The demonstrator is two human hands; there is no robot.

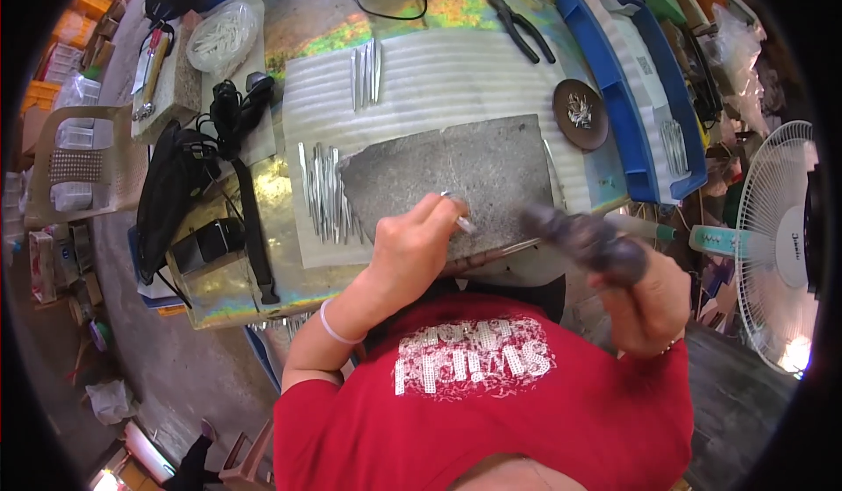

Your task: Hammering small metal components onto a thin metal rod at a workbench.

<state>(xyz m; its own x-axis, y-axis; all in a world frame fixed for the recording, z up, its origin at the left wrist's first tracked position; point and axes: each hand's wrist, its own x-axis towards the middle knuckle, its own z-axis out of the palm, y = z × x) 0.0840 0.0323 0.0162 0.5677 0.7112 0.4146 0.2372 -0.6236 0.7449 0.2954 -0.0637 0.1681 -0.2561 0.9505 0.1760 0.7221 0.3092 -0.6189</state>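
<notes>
A grey stone slab [456, 162] lies on white foam sheeting at the table's near side. Over its lower middle my left hand [410, 238] is closed in a pinch, with a small silvery metal piece [466, 225] showing at the fingertips. Off to the slab's right, my right hand [656, 285] is raised and wrapped round a dark hammer-like tool [583, 241]. Motion blurs that tool, so its exact shape is unclear. Left of the slab is a bunch of thin metal strips [326, 194]; a smaller group of metal strips [367, 74] rests farther back.
Small metal bits fill a brown dish [566, 131] right of the slab. Behind it are black-handled pliers [522, 30] and a long blue tray [618, 131]. A black strap bag [171, 197] occupies the left, near a plastic bag of pale pieces [224, 35]. A fan [781, 236] stands right.
</notes>
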